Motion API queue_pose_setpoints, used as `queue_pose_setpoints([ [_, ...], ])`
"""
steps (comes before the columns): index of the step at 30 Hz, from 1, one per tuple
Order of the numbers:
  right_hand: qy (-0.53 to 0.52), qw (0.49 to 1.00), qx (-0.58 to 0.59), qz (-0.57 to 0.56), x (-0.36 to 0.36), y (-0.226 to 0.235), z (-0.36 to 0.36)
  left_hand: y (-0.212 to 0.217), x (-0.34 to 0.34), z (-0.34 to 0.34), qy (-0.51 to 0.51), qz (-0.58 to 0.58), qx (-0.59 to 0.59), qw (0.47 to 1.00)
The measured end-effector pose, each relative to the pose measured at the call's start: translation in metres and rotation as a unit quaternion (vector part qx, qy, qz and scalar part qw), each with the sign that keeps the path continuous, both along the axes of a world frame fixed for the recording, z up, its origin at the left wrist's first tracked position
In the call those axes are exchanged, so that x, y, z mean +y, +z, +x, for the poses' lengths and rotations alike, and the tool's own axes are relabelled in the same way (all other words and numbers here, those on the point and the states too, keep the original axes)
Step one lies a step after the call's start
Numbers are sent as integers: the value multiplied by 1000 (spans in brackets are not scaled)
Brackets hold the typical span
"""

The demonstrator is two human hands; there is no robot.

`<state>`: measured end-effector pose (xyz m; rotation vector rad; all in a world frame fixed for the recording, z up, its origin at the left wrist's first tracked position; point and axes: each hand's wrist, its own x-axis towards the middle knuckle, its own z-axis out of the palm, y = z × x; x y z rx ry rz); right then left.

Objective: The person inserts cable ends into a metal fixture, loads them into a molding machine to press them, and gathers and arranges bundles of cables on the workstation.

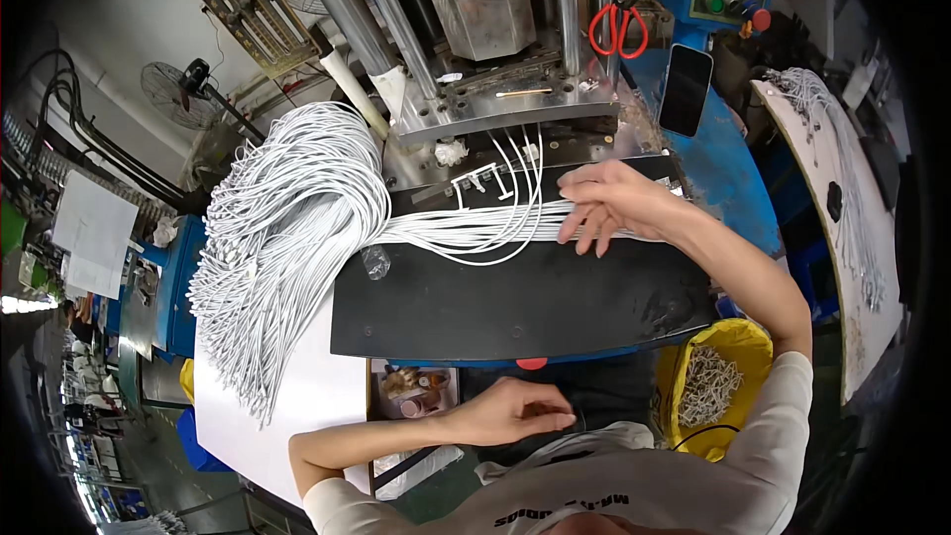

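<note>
A big bundle of white cables (287, 228) drapes over the left end of a black work board (515, 307), and a flat row of the cables runs right across the board. My right hand (606, 203) lies on that row, fingers spread and pressing down on the cables. Several cable ends (490, 178) loop up into the metal mould of the machine (515, 104) behind. My left hand (515, 411) hangs below the board's front edge near my body, fingers lightly pinched together; nothing shows in it.
Red-handled scissors (618, 28) hang on the machine. A dark phone (686, 89) leans on the blue frame. A yellow bin (715, 386) of small white pieces stands at lower right. More cables (842, 168) lie on a side table. A fan (178, 84) stands at far left.
</note>
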<state>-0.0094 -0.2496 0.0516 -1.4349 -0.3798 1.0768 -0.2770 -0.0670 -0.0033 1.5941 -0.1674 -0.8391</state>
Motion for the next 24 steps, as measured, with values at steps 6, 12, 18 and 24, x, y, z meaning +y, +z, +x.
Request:
queue_pose_setpoints([
  [6,94,988,9,120,58,-9,9,15,1,62,23,-76,-340,937],
  [12,13,881,-472,-24,103,-22,5,40,143,118,113,451,-607,645],
  [18,-134,756,-639,-47,129,-33,5,25,155,146,55,549,-602,577],
  [24,435,833,-339,-42,-14,79,18,17,163,145,112,524,-644,546],
])
